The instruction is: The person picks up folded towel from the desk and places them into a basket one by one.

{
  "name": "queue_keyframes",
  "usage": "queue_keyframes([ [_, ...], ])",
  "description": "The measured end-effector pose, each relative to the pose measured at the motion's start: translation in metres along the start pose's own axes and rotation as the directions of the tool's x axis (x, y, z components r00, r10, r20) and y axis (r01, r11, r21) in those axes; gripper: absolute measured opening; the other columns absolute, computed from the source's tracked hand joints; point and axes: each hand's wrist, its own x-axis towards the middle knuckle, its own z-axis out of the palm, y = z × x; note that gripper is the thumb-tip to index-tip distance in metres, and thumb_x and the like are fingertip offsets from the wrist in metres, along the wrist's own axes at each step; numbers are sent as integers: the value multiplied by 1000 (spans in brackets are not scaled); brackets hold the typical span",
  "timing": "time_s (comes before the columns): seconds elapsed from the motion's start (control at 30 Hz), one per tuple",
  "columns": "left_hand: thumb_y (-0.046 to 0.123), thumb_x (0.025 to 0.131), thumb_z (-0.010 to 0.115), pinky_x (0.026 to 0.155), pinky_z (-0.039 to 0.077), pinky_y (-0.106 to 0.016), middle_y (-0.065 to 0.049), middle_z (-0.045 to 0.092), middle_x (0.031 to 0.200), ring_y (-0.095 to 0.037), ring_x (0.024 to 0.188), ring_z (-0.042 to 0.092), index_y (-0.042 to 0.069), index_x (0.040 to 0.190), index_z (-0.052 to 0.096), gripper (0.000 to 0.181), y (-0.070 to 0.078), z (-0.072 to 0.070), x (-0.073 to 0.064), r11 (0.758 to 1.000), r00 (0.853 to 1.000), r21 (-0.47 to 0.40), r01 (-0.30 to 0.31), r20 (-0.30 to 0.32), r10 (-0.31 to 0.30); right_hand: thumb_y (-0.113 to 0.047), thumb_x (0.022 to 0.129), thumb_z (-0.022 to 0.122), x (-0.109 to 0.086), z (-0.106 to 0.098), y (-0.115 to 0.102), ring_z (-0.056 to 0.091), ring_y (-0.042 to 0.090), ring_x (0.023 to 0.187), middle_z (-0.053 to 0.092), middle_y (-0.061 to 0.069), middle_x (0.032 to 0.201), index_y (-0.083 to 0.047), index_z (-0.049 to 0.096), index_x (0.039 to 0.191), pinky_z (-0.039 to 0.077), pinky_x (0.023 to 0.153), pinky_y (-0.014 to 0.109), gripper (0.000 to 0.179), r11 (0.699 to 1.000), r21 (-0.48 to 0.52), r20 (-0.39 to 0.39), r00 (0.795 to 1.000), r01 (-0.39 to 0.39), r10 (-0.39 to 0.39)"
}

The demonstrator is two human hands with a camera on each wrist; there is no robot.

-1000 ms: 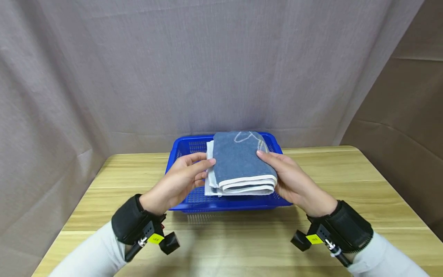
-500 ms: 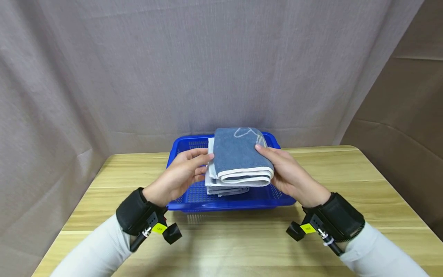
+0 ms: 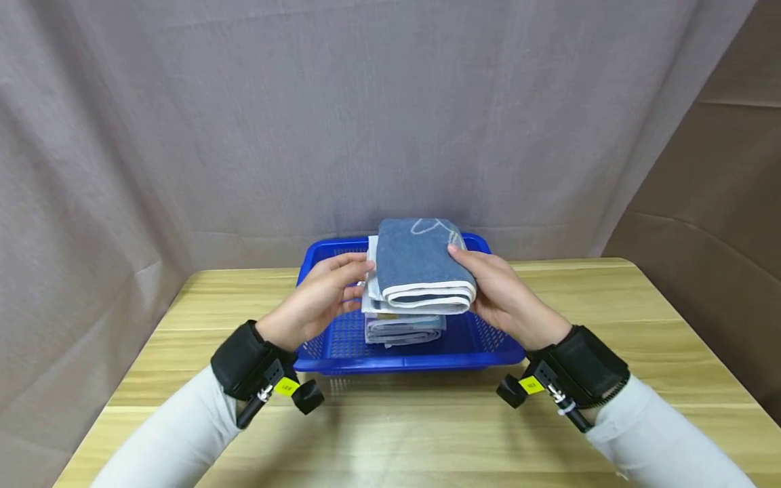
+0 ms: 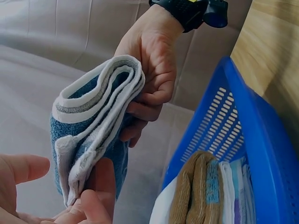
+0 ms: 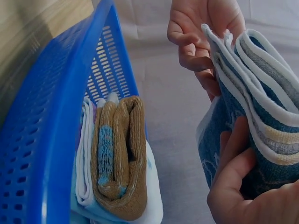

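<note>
A folded blue towel with white edging is held level above the blue plastic basket. My right hand grips its right side, thumb on top and fingers underneath. At the left edge my left hand has the towel between thumb and fingers; in the left wrist view the fingertips touch its underside, while the thumb lies close to its upper face. Below, inside the basket, is a stack with a brown knitted piece bearing a blue patch, and folded white cloths. The towel partly hides this stack from above.
The basket stands on a wooden table, near its back edge. A grey curtain hangs directly behind, with a brown one at the right. Both wrists carry black straps with small cameras.
Both hands have raised the towel up and slightly away, off the stack in the basket. The grey and white folds beneath it have come into view.
</note>
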Motion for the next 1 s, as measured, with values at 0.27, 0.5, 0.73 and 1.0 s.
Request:
queue_keyframes([
  [0.27, 24, 96, 49, 71, 46, -28, -7, 58, 100, -19, 86, 56, 4, 128, 44, 38, 1, -3, 8, 1000, 1000, 19, 8, -1, -8, -27, 98, 45, 9, 1, -7, 63, 18, 76, 66, 6, 81, 5, 29, 132, 54, 61, 27, 49, 996, -72, -43, 998, -55, 52],
  [0.5, 25, 96, 48, 69, 45, -27, -2, 57, 92, -14, 79, 56, 3, 131, 41, 41, 2, -5, 15, 999, 1000, 37, 21, -11, -20, -18, 98, 39, 19, -1, -9, 60, 16, 81, 58, 8, 93, 3, 24, 131, 53, 66, 26, 42, 994, -70, -19, 996, -86, 85],
  [0.73, 25, 96, 46, 74, 45, -30, -1, 58, 91, -14, 83, 55, 3, 129, 43, 39, -2, -10, 22, 998, 998, 34, 48, -31, -47, -9, 93, 37, 29, -1, -8, 58, 14, 83, 53, 8, 99, 3, 26, 132, 51, 66, 24, 42, 983, -150, 8, 994, -110, 113],
  [1.0, 27, 97, 46, 87, 42, -40, -8, 58, 103, -19, 87, 57, 4, 130, 43, 41, -6, -12, 27, 996, 997, 50, 70, -14, -69, -5, 90, 40, 39, -3, -2, 57, 14, 78, 54, 8, 92, 3, 42, 111, 51, 65, 24, 22, 969, -209, -38, 992, -128, 122],
])
